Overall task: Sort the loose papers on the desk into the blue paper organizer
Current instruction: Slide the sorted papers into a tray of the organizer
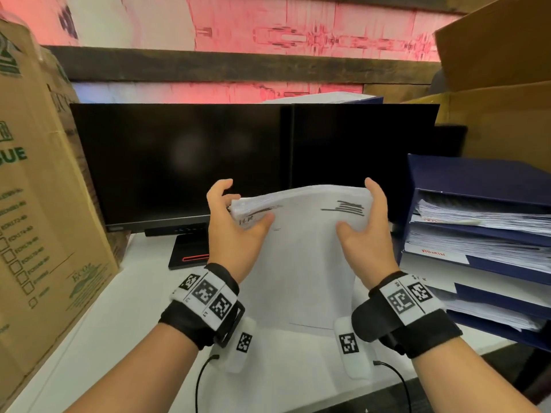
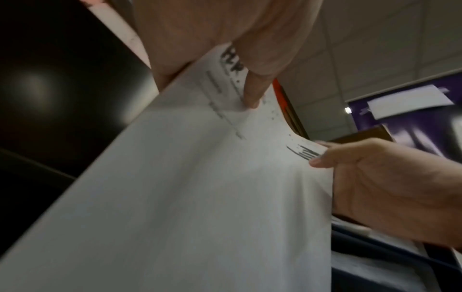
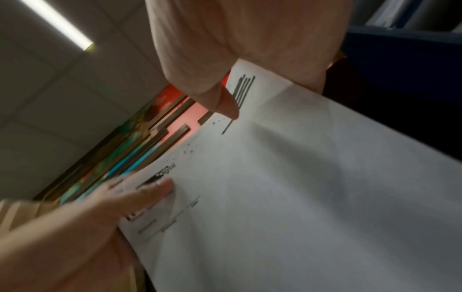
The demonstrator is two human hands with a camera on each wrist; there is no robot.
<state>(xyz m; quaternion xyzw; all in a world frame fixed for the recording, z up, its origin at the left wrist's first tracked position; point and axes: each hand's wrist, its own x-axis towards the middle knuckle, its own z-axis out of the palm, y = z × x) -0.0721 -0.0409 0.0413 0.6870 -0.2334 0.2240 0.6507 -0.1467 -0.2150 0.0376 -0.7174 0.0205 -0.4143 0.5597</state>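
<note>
I have the stack of white papers [image 1: 301,234] held up over the white desk [image 1: 125,308] in front of the dark monitor [image 1: 185,162] — a thick, soft sheaf, its top edge bowed and its top sheet printed with black bars. My left hand [image 1: 231,225] clamps the upper left corner, thumb flat on the page, and my right hand [image 1: 368,228] clamps the upper right likewise. Just to the right stands the blue paper organizer [image 1: 489,174] — stiff, boxy tiers with sheets lying in them.

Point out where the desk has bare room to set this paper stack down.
Bare white desk lies between the cardboard box and the left hand, in front of the monitor. The right side is crowded: the blue organizer fills it, trays holding papers.
</note>
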